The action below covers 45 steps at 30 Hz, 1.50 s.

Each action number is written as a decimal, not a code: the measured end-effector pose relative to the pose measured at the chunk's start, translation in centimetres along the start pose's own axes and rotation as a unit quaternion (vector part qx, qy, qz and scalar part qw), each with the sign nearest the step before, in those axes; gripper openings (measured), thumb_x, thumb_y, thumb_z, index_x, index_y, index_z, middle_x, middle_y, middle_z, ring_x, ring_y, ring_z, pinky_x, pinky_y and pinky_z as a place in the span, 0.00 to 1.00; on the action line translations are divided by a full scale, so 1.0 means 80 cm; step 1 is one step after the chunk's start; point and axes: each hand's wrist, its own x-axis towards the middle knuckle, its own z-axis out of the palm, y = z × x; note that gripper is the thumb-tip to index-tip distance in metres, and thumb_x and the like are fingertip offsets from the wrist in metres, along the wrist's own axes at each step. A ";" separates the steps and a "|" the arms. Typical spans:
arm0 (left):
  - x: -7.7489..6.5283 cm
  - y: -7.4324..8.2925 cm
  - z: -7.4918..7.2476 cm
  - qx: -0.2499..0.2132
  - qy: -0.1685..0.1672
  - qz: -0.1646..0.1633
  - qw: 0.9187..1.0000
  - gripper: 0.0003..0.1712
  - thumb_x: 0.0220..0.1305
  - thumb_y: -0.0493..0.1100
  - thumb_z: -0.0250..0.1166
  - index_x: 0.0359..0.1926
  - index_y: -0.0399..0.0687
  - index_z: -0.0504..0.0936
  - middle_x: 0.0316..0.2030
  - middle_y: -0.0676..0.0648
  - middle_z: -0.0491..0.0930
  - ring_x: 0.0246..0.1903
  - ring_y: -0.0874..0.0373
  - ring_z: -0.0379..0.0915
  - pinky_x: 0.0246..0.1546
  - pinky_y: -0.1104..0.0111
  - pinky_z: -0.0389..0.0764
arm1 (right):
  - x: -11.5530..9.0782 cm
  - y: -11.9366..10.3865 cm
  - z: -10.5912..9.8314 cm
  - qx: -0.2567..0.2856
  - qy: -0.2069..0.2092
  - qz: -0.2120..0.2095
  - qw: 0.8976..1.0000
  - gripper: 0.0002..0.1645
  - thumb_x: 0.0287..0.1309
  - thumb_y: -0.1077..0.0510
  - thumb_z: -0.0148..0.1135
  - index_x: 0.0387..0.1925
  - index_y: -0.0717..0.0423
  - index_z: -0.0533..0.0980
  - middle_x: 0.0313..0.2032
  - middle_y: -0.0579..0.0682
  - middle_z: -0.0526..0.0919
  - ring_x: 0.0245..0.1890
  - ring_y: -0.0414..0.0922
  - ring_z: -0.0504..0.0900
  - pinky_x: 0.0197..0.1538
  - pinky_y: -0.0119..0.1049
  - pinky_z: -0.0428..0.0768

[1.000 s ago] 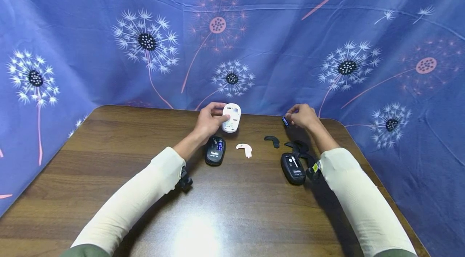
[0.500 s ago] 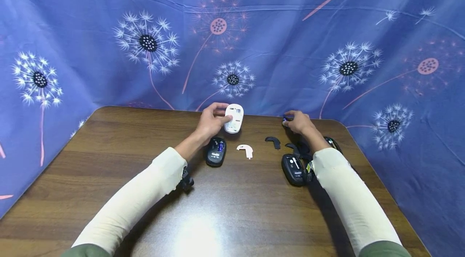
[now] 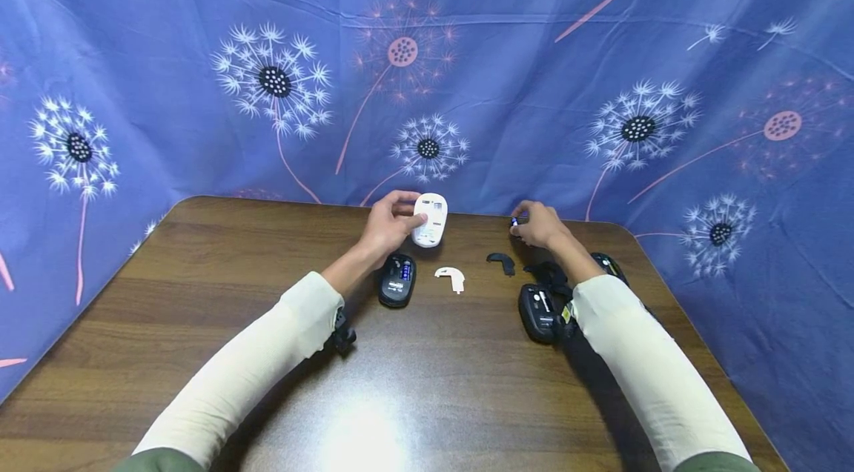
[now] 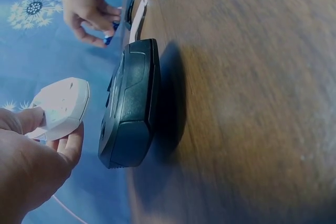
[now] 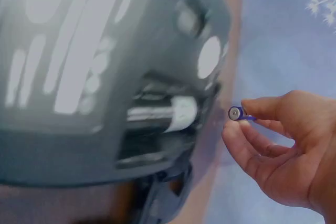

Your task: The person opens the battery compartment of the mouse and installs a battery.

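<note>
My left hand (image 3: 383, 229) holds a white computer mouse (image 3: 434, 226) upright near the table's back edge, underside toward me, thumb across its lower face. Further right, my right hand (image 3: 543, 227) pinches a small blue battery (image 5: 235, 113) between thumb and fingertips, one metal end showing. Below the left hand a black mouse (image 3: 396, 281) lies underside up, a blue battery in its slot. A white battery cover (image 3: 452, 276) and a black battery cover (image 3: 502, 262) lie between the hands. Close to the right wrist camera, another black mouse (image 5: 63, 148) shows its battery slot, somewhat blurred.
Partly behind the right sleeve, a further black mouse (image 3: 610, 267) lies near the right edge. The wrist camera mount and its shadow overlap dark pieces under the right forearm. A blue dandelion-print cloth (image 3: 333, 87) hangs right behind the wooden table (image 3: 253, 353).
My right hand has shifted slightly left with the battery, and its forearm now leaves the far-right black mouse partly visible. The white mouse has moved a little right in my left hand.
</note>
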 end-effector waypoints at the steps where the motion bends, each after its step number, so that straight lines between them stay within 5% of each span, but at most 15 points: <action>1: -0.001 0.001 0.000 0.002 0.000 -0.001 1.000 0.28 0.72 0.29 0.74 0.70 0.37 0.82 0.60 0.28 0.88 0.44 0.57 0.86 0.42 0.74 0.87 | -0.020 -0.022 -0.006 0.014 0.009 -0.001 1.000 0.24 0.76 0.57 0.72 0.67 0.60 0.80 0.40 0.58 0.94 0.34 0.46 0.90 0.37 0.37 0.87; 6: -0.003 0.001 0.002 0.007 -0.002 -0.002 1.000 0.27 0.72 0.29 0.74 0.70 0.37 0.82 0.59 0.30 0.88 0.44 0.58 0.86 0.42 0.73 0.87 | -0.054 -0.063 -0.020 0.067 0.029 -0.031 0.997 0.24 0.76 0.61 0.70 0.67 0.66 0.78 0.45 0.63 0.95 0.36 0.51 0.93 0.36 0.33 0.91; 13: -0.003 0.004 0.005 0.004 -0.003 0.006 1.000 0.26 0.73 0.30 0.74 0.69 0.37 0.82 0.58 0.30 0.88 0.42 0.59 0.86 0.42 0.72 0.87 | -0.077 -0.103 -0.023 0.108 0.038 -0.048 0.992 0.25 0.80 0.58 0.67 0.71 0.62 0.77 0.53 0.66 0.93 0.46 0.60 0.94 0.53 0.54 0.94; 17: -0.005 0.004 0.006 0.000 -0.008 -0.004 1.000 0.26 0.73 0.29 0.74 0.69 0.37 0.82 0.58 0.29 0.88 0.40 0.60 0.86 0.40 0.73 0.87 | -0.089 -0.127 -0.015 0.126 0.043 -0.062 0.989 0.24 0.80 0.57 0.68 0.70 0.60 0.78 0.53 0.64 0.94 0.45 0.56 0.94 0.49 0.45 0.94; 21: -0.005 0.003 0.006 -0.004 -0.010 -0.012 1.000 0.26 0.73 0.30 0.74 0.69 0.38 0.82 0.59 0.30 0.88 0.39 0.61 0.85 0.37 0.73 0.87 | -0.093 -0.146 -0.003 0.140 0.063 -0.081 0.985 0.23 0.78 0.57 0.71 0.67 0.59 0.81 0.50 0.62 0.95 0.39 0.51 0.94 0.43 0.39 0.92; 25: -0.006 0.000 0.005 -0.006 -0.009 -0.016 1.000 0.26 0.73 0.30 0.74 0.69 0.39 0.82 0.58 0.31 0.88 0.39 0.60 0.86 0.35 0.73 0.86 | -0.092 -0.159 0.007 0.187 0.067 -0.094 0.975 0.24 0.76 0.58 0.73 0.67 0.61 0.80 0.49 0.62 0.96 0.36 0.46 0.94 0.48 0.49 0.96; 33: -0.006 -0.002 0.005 -0.021 -0.013 -0.022 0.999 0.27 0.73 0.28 0.74 0.70 0.37 0.82 0.58 0.30 0.88 0.41 0.56 0.87 0.34 0.73 0.90 | -0.087 -0.176 0.024 0.245 0.078 -0.114 0.960 0.23 0.74 0.60 0.76 0.65 0.63 0.82 0.47 0.63 0.96 0.47 0.64 0.95 0.47 0.46 0.96; 37: -0.004 -0.003 0.006 -0.024 -0.017 -0.022 0.999 0.27 0.73 0.28 0.74 0.70 0.36 0.81 0.59 0.29 0.88 0.38 0.60 0.86 0.33 0.73 0.90 | -0.084 -0.183 0.030 0.257 0.084 -0.122 0.955 0.23 0.73 0.60 0.77 0.64 0.64 0.82 0.47 0.64 0.96 0.48 0.69 0.94 0.50 0.54 0.96; 45: 0.000 -0.005 0.004 -0.014 -0.012 -0.015 1.000 0.26 0.73 0.29 0.74 0.69 0.37 0.82 0.56 0.31 0.89 0.38 0.59 0.87 0.33 0.74 0.88 | -0.082 -0.198 0.037 0.193 0.132 -0.131 0.963 0.20 0.67 0.56 0.83 0.55 0.58 0.88 0.44 0.58 0.96 0.44 0.57 0.96 0.44 0.41 0.93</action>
